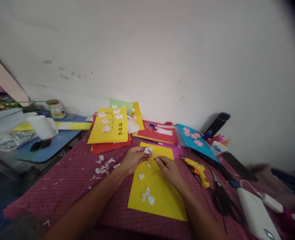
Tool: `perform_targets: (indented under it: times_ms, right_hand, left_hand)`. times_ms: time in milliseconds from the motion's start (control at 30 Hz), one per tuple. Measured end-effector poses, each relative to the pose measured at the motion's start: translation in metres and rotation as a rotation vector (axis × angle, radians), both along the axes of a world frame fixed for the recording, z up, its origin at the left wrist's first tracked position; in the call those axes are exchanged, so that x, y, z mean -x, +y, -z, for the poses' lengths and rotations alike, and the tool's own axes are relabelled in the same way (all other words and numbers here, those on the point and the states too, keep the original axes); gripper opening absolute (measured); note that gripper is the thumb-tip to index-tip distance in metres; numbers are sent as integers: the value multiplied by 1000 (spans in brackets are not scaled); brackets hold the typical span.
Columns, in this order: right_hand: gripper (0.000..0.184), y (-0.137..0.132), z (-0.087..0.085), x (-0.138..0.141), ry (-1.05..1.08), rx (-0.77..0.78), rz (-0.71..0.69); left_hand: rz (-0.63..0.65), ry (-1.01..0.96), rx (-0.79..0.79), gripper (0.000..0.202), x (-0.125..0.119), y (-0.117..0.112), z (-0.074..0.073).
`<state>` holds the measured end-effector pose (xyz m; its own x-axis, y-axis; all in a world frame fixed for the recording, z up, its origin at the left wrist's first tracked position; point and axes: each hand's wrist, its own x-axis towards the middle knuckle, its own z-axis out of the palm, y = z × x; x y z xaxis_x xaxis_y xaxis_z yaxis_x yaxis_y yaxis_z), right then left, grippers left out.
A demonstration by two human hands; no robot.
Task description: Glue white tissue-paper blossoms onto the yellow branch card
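Observation:
Over the top part of a yellow sheet, my left hand pinches a small piece of white paper. A thin stick-like tool is gripped in my right hand, its tip at the white paper; its exact kind is too small to tell. Thin drawn lines run over the yellow sheet beneath my hands. Lower down on it lie a small white paper petal and a cluster of white petals. Torn white paper scraps are scattered left of the sheet.
A yellow glue gun, black-handled scissors and a white power bank-like box lie on the right. Behind are a finished yellow flower card, red sheets and a blue flower card. A paper roll stands left.

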<state>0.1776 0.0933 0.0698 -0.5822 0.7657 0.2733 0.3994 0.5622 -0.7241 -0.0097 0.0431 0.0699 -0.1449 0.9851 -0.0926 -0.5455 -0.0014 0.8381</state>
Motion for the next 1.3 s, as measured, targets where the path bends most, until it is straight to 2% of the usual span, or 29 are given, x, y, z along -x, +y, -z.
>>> perform_targets:
  times_ms: [167, 300, 467, 633, 700, 767, 933, 1000, 1067, 1133, 1233, 1300]
  right_hand:
    - [29, 3, 1, -2, -28, 4, -15]
    - [30, 3, -1, -4, -114, -108, -37]
    - [25, 1, -4, -6, -188, -215, -56]
    - [19, 0, 2, -6, -184, -185, 29]
    - [11, 1, 3, -6, -170, -195, 8]
    - [14, 3, 3, -7, -152, -213, -35]
    - [21, 8, 3, -8, -129, -172, -86]
    - [16, 8, 4, -9, -120, -122, -85]
    - [4, 7, 4, -9, -115, -71, -66]
    - [10, 5, 4, -9, -108, -53, -35]
    - [3, 6, 4, -9, -103, -113, -36]
    - [11, 8, 4, -10, -114, -168, -69]
  left_hand:
    - [-8, 102, -10, 34, 2, 1, 5]
    - [-45, 236, -18, 35, 5, 2, 7]
    - [-22, 395, -25, 30, 9, 0, 5]
    - [-13, 399, 6, 28, 13, 3, 9]
    - [-10, 401, 28, 28, 15, 4, 12]
    - [12, 428, 21, 28, 16, 3, 12]
    - [67, 595, -68, 25, 15, -2, 5]
    - [81, 662, -84, 24, 14, -3, 2]
    - [89, 688, -68, 24, 14, -3, 1]
    - [89, 691, -38, 25, 14, -2, 2]
    - [93, 706, -34, 26, 16, -1, 5]
    - [97, 737, -53, 26, 17, -1, 5]
